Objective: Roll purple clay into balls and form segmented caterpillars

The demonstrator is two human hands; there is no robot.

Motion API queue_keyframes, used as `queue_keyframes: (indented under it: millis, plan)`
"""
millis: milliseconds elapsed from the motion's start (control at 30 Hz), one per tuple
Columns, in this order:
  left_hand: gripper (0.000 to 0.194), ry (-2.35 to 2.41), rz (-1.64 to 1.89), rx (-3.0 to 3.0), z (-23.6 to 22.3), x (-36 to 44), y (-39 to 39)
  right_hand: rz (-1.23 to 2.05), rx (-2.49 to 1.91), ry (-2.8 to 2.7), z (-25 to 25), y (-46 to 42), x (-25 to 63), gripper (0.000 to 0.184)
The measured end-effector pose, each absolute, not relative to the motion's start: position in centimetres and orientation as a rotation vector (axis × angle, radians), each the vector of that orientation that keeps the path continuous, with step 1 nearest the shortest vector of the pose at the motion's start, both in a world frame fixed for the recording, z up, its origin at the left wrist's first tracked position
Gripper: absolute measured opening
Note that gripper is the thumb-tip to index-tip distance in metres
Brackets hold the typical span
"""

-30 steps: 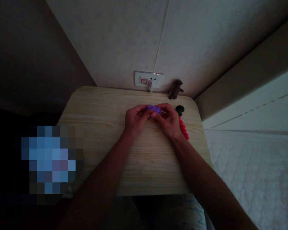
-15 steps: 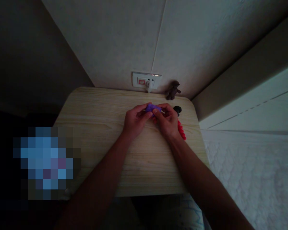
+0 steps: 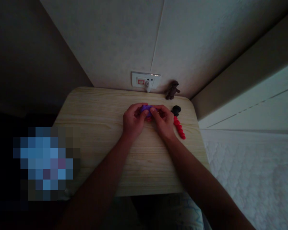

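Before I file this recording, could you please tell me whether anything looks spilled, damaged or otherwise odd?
Only the pixelated blue patch at lower left, which hides what lies there. Nothing visible looks spilled or damaged; the left hand and right hand hold the purple piece.

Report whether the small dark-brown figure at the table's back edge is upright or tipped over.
Upright: the small dark-brown figure stands feet down, head up, on the pale wood-grain tabletop.
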State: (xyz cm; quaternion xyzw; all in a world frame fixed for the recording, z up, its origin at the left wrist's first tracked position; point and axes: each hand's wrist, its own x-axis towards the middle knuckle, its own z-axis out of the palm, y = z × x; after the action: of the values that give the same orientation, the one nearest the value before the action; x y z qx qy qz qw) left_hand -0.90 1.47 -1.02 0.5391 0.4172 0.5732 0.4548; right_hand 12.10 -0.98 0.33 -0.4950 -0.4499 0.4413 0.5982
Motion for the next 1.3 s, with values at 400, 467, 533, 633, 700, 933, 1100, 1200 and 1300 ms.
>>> queue_keyframes:
  millis: [400, 467, 533, 633, 700, 933, 1100, 1200, 1300]
  plan:
    - [0.041, 0.876, 1.228, 1.147, -0.7, -1.3, 1.8, 0.986, -1.212, -1.208, -0.1, -0.8, 13.1, 0.045]
    - [0.05, 0.822, 1.213, 1.165, -0.9, -1.2, 1.7, 1.024, -1.21, -1.134, 0.0, -0.7, 13.0, 0.044]
    - [0.055, 0.81, 1.229, 1.215, -1.1, -1.1, 1.6, 1.084, -1.192, -1.064, 0.1, -0.7, 12.9, 0.044]
    - [0.049, 0.879, 1.269, 1.318, -1.5, -1.0, 1.4, 1.134, -1.163, -1.01, 0.3, -0.7, 12.8, 0.044]
    - [0.043, 0.937, 1.287, 1.377, -1.6, -1.0, 1.3, 1.147, -1.152, -1.006, 0.4, -0.7, 12.7, 0.045]
    - [0.039, 1.057, 1.304, 1.34, -1.1, -1.0, 1.4, 1.148, -1.114, -1.145, 0.3, -1.2, 12.7, 0.043]
    - [0.043, 1.012, 1.299, 1.176, -0.6, -1.0, 1.7, 1.008, -1.163, -1.33, 0.0, -1.3, 12.8, 0.044]
    - [0.044, 0.982, 1.282, 1.167, -0.5, -1.1, 1.6, 0.976, -1.189, -1.329, 0.1, -1.2, 12.8, 0.039]
    - [0.042, 0.996, 1.25, 1.194, -0.5, -1.2, 1.6, 1.013, -1.184, -1.272, 0.2, -1.2, 12.6, 0.038]
